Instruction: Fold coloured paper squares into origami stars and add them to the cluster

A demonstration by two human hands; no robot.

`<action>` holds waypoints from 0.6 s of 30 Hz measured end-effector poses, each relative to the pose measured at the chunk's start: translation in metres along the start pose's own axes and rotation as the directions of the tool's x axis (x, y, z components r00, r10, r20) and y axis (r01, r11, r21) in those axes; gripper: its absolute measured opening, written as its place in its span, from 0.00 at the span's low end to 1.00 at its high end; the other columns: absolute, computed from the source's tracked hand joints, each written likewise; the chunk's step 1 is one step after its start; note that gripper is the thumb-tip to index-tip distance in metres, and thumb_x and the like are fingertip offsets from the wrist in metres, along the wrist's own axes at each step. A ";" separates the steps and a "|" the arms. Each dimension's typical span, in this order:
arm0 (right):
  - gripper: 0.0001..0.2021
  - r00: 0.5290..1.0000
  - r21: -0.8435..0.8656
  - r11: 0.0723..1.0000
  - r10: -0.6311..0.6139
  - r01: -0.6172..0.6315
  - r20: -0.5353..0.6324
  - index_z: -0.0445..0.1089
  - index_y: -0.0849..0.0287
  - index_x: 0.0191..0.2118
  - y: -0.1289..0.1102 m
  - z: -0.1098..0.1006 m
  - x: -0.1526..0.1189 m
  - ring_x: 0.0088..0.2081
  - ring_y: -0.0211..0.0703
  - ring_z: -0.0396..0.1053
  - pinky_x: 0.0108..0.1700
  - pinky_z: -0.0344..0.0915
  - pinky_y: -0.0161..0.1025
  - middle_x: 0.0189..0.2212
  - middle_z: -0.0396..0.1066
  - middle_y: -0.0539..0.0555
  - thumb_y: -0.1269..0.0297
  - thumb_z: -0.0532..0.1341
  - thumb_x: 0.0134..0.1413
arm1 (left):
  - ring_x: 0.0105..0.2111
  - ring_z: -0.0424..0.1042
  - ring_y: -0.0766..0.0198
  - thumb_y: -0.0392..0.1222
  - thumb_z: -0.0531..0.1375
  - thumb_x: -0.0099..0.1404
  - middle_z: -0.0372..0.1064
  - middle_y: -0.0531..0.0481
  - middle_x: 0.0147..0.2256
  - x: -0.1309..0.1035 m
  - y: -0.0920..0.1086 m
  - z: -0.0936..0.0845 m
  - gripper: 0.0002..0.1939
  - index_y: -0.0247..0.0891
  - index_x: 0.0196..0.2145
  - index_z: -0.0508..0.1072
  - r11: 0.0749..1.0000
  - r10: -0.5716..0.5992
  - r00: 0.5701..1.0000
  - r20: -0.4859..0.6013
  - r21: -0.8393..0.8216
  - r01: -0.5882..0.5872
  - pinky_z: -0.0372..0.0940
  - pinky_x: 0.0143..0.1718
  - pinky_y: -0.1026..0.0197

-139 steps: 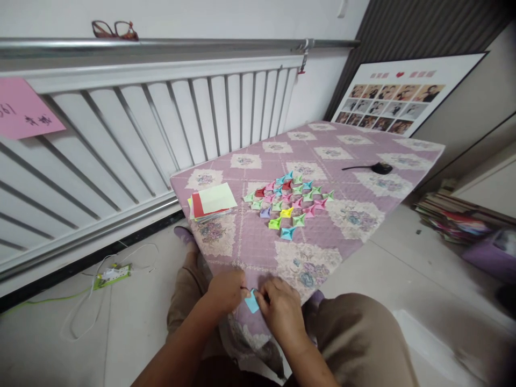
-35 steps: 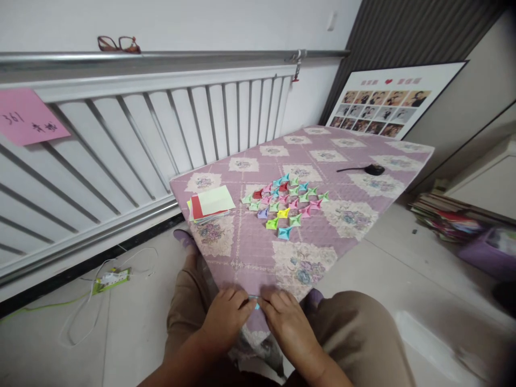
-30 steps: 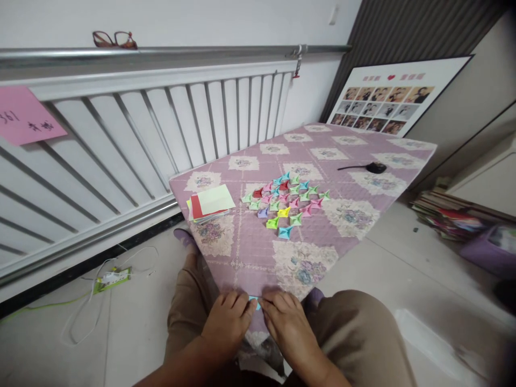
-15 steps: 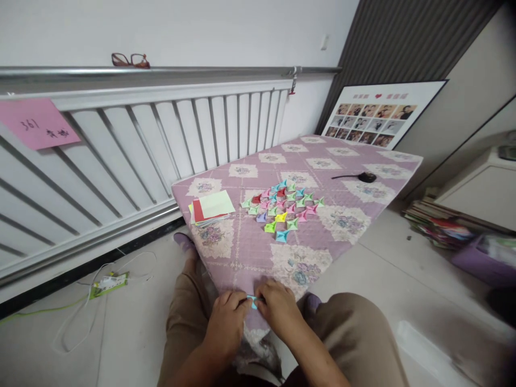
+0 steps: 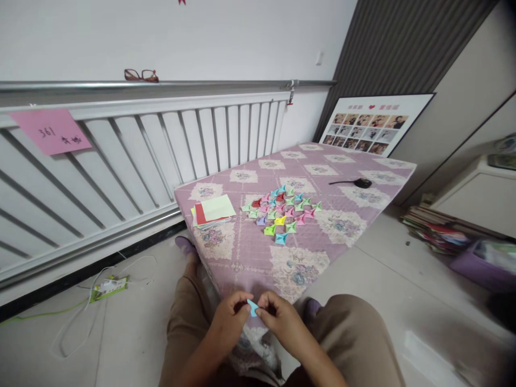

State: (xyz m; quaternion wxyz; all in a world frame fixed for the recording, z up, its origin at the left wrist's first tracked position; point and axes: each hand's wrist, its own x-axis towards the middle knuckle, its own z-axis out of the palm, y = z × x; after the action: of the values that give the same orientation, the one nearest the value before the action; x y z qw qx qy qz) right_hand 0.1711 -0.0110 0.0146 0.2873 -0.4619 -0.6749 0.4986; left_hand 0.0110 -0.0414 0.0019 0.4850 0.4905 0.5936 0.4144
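A small folded piece of light blue paper point(image 5: 252, 308) is pinched between my two hands above the near corner of the table. My left hand point(image 5: 229, 318) grips its left side with thumb and forefinger. On its right side, my right hand point(image 5: 281, 321) holds it the same way. Farther up the cloth, several small folded paper shapes point(image 5: 280, 220) in pink, green, blue, red, yellow and purple stand in slanting rows. To their left lies a stack of coloured paper sheets point(image 5: 216, 208), pale green on top with red beneath.
The table point(image 5: 258, 263) wears a purple flowered cloth. A black object with a thin handle point(image 5: 362, 183) lies on its right part. Behind are a white radiator point(image 5: 193, 129) and a photo board point(image 5: 363, 126). A power strip point(image 5: 109, 288) is on the floor at left.
The blue paper has been lifted and tilted off the cloth, its face showing more, and my fingers have shifted to pinch it. The view has tipped slightly upward.
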 end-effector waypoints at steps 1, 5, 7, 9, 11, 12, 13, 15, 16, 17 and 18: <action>0.04 1.000 0.084 0.996 0.007 -0.008 0.015 0.60 0.56 0.27 -0.002 0.000 -0.001 0.27 0.36 0.56 0.30 0.54 0.34 0.23 0.57 0.44 0.65 0.56 0.49 | 0.33 0.69 0.61 0.40 0.56 0.55 0.72 0.50 0.32 -0.001 0.004 0.000 0.14 0.35 0.38 0.74 0.999 -0.022 1.000 0.004 -0.046 0.023 0.62 0.36 0.61; 0.08 0.998 0.282 0.959 0.033 -0.044 0.045 0.61 0.57 0.26 -0.008 0.000 -0.004 0.26 0.35 0.53 0.29 0.52 0.33 0.22 0.54 0.44 0.59 0.59 0.50 | 0.22 0.62 0.68 0.42 0.58 0.51 0.64 0.56 0.20 -0.003 0.019 -0.001 0.11 0.35 0.32 0.72 0.961 -0.114 0.993 0.037 -0.251 0.119 0.56 0.26 0.65; 0.11 0.998 0.327 0.943 0.044 -0.055 0.041 0.62 0.57 0.26 -0.011 0.001 -0.005 0.26 0.35 0.53 0.30 0.52 0.33 0.21 0.55 0.44 0.56 0.60 0.50 | 0.20 0.60 0.69 0.41 0.59 0.49 0.63 0.58 0.19 -0.004 0.024 0.001 0.08 0.36 0.28 0.71 0.922 -0.137 0.990 0.035 -0.362 0.140 0.55 0.25 0.65; 0.12 0.999 0.357 0.933 0.039 -0.046 0.028 0.62 0.57 0.27 -0.013 0.001 -0.007 0.26 0.35 0.55 0.30 0.53 0.33 0.22 0.57 0.44 0.54 0.61 0.50 | 0.19 0.59 0.70 0.41 0.61 0.47 0.62 0.58 0.18 -0.005 0.028 0.003 0.08 0.36 0.27 0.69 0.872 -0.171 0.985 0.028 -0.462 0.164 0.54 0.25 0.66; 0.12 1.000 0.361 0.932 0.014 -0.022 0.026 0.64 0.57 0.28 -0.015 0.001 -0.008 0.28 0.36 0.58 0.32 0.55 0.34 0.24 0.61 0.46 0.53 0.60 0.51 | 0.19 0.59 0.71 0.41 0.62 0.46 0.62 0.59 0.19 -0.005 0.031 0.005 0.10 0.37 0.27 0.68 0.823 -0.217 0.975 0.040 -0.530 0.205 0.54 0.24 0.66; 0.11 1.000 0.345 0.939 0.002 -0.012 0.029 0.65 0.57 0.30 -0.016 0.000 -0.010 0.28 0.37 0.59 0.33 0.56 0.35 0.25 0.63 0.46 0.54 0.60 0.51 | 0.19 0.58 0.72 0.41 0.63 0.45 0.63 0.59 0.19 -0.006 0.032 0.006 0.11 0.37 0.28 0.68 0.800 -0.238 0.970 0.047 -0.557 0.223 0.54 0.24 0.66; 0.10 0.999 0.315 0.949 -0.008 -0.004 0.037 0.67 0.57 0.31 -0.017 -0.001 -0.011 0.29 0.37 0.60 0.34 0.57 0.35 0.26 0.64 0.47 0.55 0.60 0.52 | 0.19 0.58 0.72 0.41 0.63 0.45 0.63 0.59 0.20 -0.006 0.033 0.006 0.13 0.37 0.29 0.67 0.781 -0.251 0.967 0.051 -0.579 0.233 0.54 0.24 0.66; 0.08 0.999 0.241 0.971 -0.022 0.011 0.043 0.69 0.57 0.34 -0.018 -0.003 -0.013 0.30 0.37 0.60 0.34 0.57 0.35 0.26 0.65 0.47 0.58 0.61 0.51 | 0.19 0.58 0.72 0.41 0.64 0.44 0.64 0.58 0.21 -0.007 0.034 0.006 0.15 0.37 0.32 0.68 0.761 -0.256 0.965 0.058 -0.603 0.238 0.55 0.24 0.67; 0.08 0.999 0.211 0.977 -0.025 0.017 0.035 0.70 0.57 0.35 -0.018 -0.004 -0.014 0.30 0.38 0.61 0.34 0.57 0.35 0.26 0.65 0.47 0.59 0.60 0.51 | 0.20 0.59 0.72 0.41 0.64 0.45 0.64 0.58 0.21 -0.007 0.033 0.006 0.15 0.37 0.32 0.68 0.759 -0.252 0.966 0.065 -0.605 0.239 0.55 0.24 0.67; 0.09 0.999 0.195 0.981 -0.028 0.023 0.022 0.70 0.57 0.36 -0.018 -0.004 -0.014 0.30 0.38 0.61 0.34 0.58 0.35 0.27 0.66 0.47 0.59 0.60 0.51 | 0.20 0.59 0.71 0.42 0.65 0.45 0.64 0.58 0.21 -0.008 0.033 0.005 0.15 0.37 0.32 0.68 0.761 -0.246 0.966 0.079 -0.601 0.243 0.55 0.25 0.66; 0.09 1.000 0.193 0.981 -0.030 0.028 0.008 0.70 0.57 0.37 -0.018 -0.005 -0.015 0.30 0.38 0.62 0.35 0.59 0.36 0.27 0.66 0.48 0.59 0.60 0.52 | 0.20 0.59 0.71 0.44 0.65 0.46 0.64 0.57 0.21 -0.008 0.033 0.005 0.15 0.36 0.31 0.68 0.765 -0.240 0.966 0.096 -0.594 0.249 0.55 0.25 0.66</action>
State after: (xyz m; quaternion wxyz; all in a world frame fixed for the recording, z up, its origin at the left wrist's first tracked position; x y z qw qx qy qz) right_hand 0.1753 -0.0236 0.0340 0.3343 -0.4194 -0.6314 0.5601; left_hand 0.0220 -0.0439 0.0338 0.6694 0.2327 0.4863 0.5110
